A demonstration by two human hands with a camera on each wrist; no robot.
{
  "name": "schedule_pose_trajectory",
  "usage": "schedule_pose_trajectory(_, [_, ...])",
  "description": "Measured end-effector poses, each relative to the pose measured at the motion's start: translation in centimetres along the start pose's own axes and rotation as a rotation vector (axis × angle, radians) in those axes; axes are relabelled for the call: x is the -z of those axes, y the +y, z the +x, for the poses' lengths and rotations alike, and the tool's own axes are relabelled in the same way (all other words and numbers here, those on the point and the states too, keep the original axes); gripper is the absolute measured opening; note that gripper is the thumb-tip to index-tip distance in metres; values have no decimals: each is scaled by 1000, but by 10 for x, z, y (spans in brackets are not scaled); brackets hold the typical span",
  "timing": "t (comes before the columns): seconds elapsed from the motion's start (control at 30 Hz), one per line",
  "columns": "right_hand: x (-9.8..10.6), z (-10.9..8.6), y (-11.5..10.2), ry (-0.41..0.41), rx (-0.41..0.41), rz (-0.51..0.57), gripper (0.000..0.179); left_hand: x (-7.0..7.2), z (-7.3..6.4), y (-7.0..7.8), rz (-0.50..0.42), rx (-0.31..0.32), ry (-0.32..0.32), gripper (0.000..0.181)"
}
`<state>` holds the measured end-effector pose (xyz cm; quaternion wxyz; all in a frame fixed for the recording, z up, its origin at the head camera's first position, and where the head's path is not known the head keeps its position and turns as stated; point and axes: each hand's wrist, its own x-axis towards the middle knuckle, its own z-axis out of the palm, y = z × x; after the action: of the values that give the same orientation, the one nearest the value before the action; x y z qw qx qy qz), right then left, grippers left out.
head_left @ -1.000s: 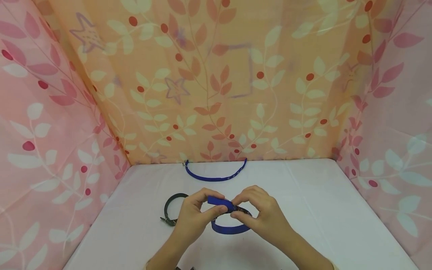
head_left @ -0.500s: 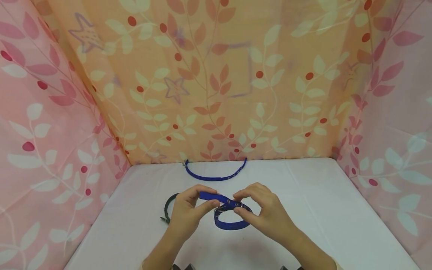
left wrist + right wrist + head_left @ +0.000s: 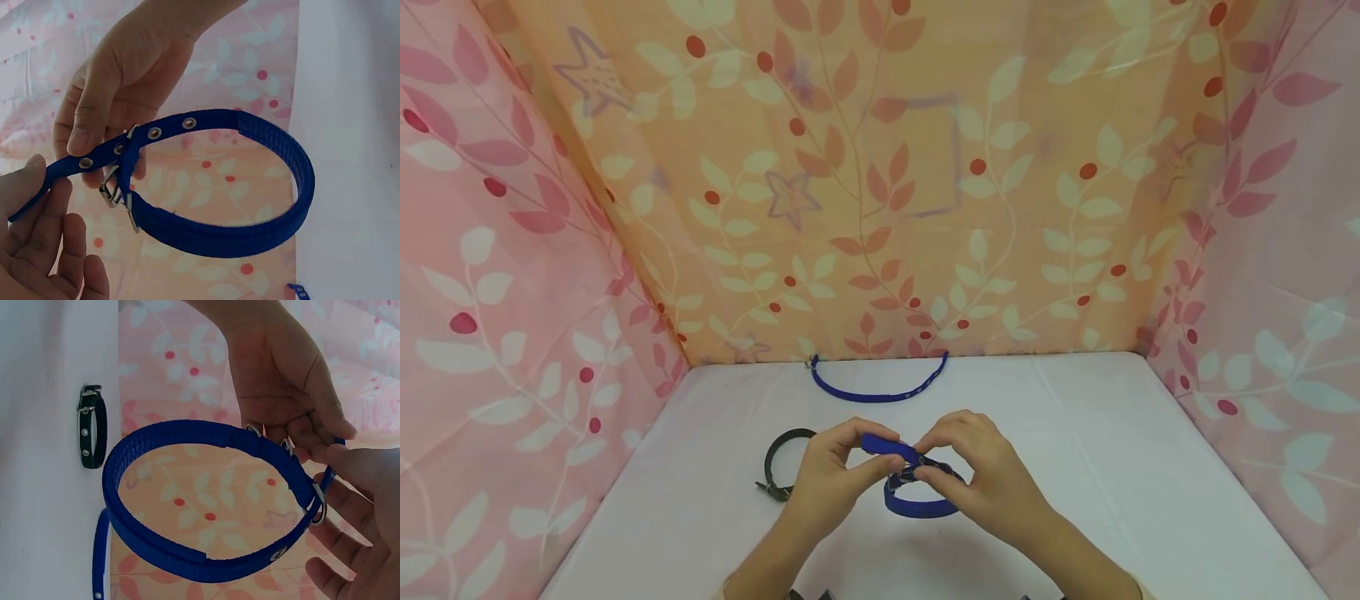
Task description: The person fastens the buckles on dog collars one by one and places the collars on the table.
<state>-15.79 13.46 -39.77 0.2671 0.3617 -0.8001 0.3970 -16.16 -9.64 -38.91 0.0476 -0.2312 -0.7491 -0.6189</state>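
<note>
A blue collar (image 3: 925, 508) with metal eyelets is held in front of me between both hands, bent into a loop. My left hand (image 3: 838, 471) pinches the free strap end (image 3: 883, 447) between thumb and fingers. On the other side, the thumb and fingers of my right hand (image 3: 988, 467) pinch the strap close to its metal fittings. The left wrist view shows the eyeleted strap running through a metal loop, with the buckle (image 3: 110, 189) hanging beside it. A metal ring (image 3: 320, 505) shows by my right fingers in the right wrist view.
A dark green collar (image 3: 769, 467), closed into a ring, lies on the white table (image 3: 1075, 467) left of my hands, partly behind the left one. Farther back, a second blue collar (image 3: 872, 398) lies open in a curve. Floral curtains (image 3: 880, 208) enclose three sides.
My left hand moved left with the strap end, showing eyelets between the hands, then came back right to the right hand. The loop rose slightly and dropped again. The collars on the table stayed put.
</note>
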Motion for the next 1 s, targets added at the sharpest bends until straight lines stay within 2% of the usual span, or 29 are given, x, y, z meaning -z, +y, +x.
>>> schedule_pose_trajectory(0.1, [0,1,1,47,82,0,28,-2,0,-1,-8,-17,-9,20])
schedule_pose_trajectory(0.2, [0,2,1,104,139,17,30,-3,-1,-3,23,-20,0,24])
schedule_pose_trajectory(0.3, [1,3,1,166,149,45,32,-4,0,-4,82,22,1,31])
schedule_pose_trajectory(0.43, [3,3,0,222,109,91,39,-6,2,-7,157,116,-91,39])
schedule_pose_trajectory(0.53, [4,2,-1,237,84,112,44,-8,3,-9,165,149,-156,38])
schedule_pose_trajectory(0.67, [4,3,0,247,75,125,47,-9,2,-12,91,152,-139,28])
schedule_pose_trajectory(0.8, [4,3,1,250,92,136,48,-10,2,-12,-1,122,-122,23])
schedule_pose_trajectory(1.0, [4,5,3,237,149,104,48,-11,2,-12,-123,90,-167,27])
